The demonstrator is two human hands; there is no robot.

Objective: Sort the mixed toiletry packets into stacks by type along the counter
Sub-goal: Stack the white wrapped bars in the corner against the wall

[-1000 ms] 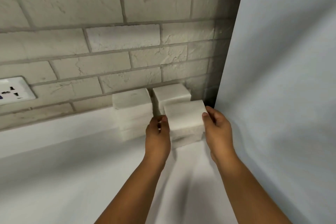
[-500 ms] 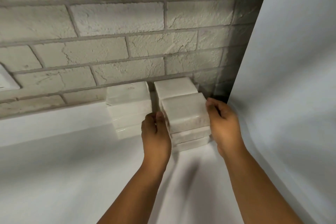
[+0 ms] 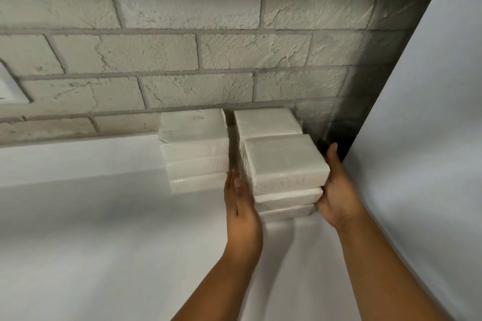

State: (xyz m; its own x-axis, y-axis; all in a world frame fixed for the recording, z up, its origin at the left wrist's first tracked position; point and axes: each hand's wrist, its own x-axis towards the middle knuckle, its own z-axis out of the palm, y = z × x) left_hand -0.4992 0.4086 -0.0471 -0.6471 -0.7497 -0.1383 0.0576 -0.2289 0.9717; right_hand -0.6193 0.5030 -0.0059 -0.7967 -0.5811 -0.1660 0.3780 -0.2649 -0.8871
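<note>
Brick wall (image 3: 182,55) backs 3 packet stacks (image 3: 194,148); hands (image 3: 287,190) flank nearest.

Front stack (image 3: 285,164) lowered onto counter (image 3: 104,229)

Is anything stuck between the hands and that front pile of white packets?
Nothing visible. The left hand lies flat against the left side of the front pile and the right hand cups its right side. Another pile stands just behind it, against the brick wall.
</note>
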